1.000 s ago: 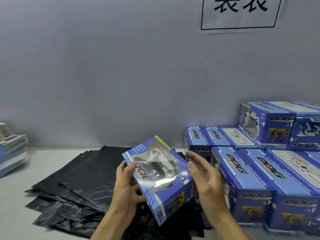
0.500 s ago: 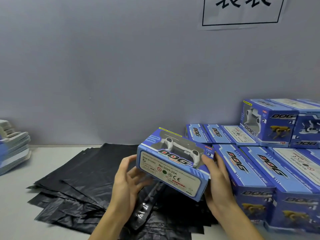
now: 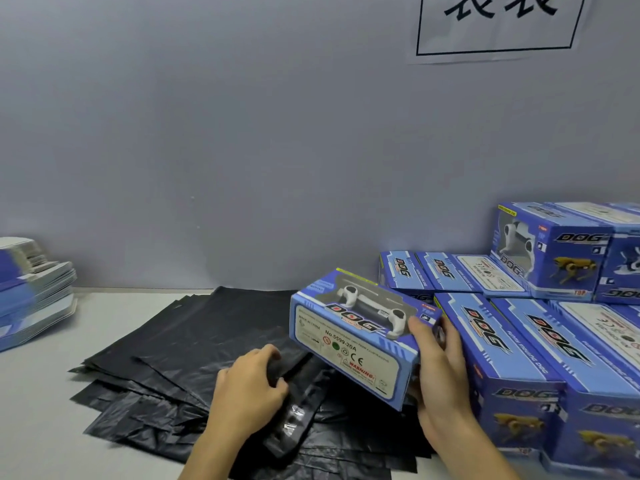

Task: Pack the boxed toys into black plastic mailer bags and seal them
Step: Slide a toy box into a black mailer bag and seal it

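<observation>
Far left, a stack of flat printed cartons (image 3: pixel 33 292) sits at the table (image 3: pixel 114 313) edge, untouched. Next over, the pile of black mailer bags (image 3: pixel 194 351) lies fanned out flat. Change vs 0.5 s ago: left hand (image 3: pixel 251 386) has let go of the box and dropped onto the pile; fingers now curl around the edge of the top mailer bag (image 3: pixel 294 386), pinching it up, with the glossy adhesive strip (image 3: pixel 292 415) visible just below the hand. Can't tell if the mouth is actually open yet. The toy dog box (image 3: pixel 360 337) is now carried by 1 hand only: right hand (image 3: pixel 440 372) grips its right end, thumb on top near the window, fingers wrapped behind. Box is held in the air, tilted, label side toward the camera, just above and to the right of the lifted bag. Right of that, the stock of identical boxed toys (image 3: pixel 540 341) stands stacked against the wall. My read: handoff done, this is the bag-opening step; box is staged for insertion, sealing not started. Risk is a 1-handed grip on a tilted box while the left works the bag open.
</observation>
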Available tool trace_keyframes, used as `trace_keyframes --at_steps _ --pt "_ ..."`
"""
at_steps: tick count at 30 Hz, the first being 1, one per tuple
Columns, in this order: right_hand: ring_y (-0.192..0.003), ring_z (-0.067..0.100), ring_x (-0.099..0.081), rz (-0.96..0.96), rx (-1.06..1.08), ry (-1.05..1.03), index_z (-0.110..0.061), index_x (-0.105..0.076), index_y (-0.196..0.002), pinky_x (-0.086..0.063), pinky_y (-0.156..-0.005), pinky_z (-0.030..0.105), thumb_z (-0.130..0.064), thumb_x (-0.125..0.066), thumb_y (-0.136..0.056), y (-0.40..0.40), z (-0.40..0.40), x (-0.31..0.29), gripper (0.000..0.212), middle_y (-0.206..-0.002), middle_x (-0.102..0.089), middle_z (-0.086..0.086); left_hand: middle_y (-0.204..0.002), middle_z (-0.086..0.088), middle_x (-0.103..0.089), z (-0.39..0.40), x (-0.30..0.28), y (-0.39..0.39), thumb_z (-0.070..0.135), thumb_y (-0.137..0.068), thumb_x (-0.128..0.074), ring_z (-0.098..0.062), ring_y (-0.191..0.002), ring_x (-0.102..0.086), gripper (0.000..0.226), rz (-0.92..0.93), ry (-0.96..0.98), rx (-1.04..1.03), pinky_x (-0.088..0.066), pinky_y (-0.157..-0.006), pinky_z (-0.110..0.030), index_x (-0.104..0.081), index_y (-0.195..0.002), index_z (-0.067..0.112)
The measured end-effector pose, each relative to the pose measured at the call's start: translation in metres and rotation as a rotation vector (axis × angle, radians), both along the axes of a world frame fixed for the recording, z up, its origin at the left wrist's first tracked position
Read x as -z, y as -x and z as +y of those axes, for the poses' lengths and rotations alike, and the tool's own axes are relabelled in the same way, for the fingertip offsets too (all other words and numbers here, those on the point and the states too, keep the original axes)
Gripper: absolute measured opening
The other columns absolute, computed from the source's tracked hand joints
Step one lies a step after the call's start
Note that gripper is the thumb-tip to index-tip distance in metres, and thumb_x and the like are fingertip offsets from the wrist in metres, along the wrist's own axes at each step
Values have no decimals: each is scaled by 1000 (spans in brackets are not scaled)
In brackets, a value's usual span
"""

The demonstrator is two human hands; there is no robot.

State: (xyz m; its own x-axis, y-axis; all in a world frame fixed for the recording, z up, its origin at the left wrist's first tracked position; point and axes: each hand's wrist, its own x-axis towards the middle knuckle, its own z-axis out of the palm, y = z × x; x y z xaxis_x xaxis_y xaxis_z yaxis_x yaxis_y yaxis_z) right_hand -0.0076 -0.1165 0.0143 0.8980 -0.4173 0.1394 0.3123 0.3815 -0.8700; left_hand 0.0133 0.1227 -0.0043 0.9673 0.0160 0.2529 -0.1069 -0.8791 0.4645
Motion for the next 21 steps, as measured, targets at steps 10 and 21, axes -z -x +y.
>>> trace_keyframes --at_steps 10,21 --pt "-68 14 -75 191 -204 56 -36 -72 -97 -59 -53 32 -34 -65 -89 -7 -12 4 10 -77 -75 -16 -64 11 -69 4 -7 -3 16 -84 -72 -8 -68 -69 23 -253 436 -192 -57 -63 -38 -61 -65 23" --pt "-70 25 -75 236 -271 213 -21 -69 -108 -54 -54 28 -34 -62 -92 -2 -15 -3 22 -84 -78 4 -67 14 -67 3 -15 3 12 -87 -71 -5 -65 -66 19 -449 365 -141 -57 -61 -38 -64 -74 24"
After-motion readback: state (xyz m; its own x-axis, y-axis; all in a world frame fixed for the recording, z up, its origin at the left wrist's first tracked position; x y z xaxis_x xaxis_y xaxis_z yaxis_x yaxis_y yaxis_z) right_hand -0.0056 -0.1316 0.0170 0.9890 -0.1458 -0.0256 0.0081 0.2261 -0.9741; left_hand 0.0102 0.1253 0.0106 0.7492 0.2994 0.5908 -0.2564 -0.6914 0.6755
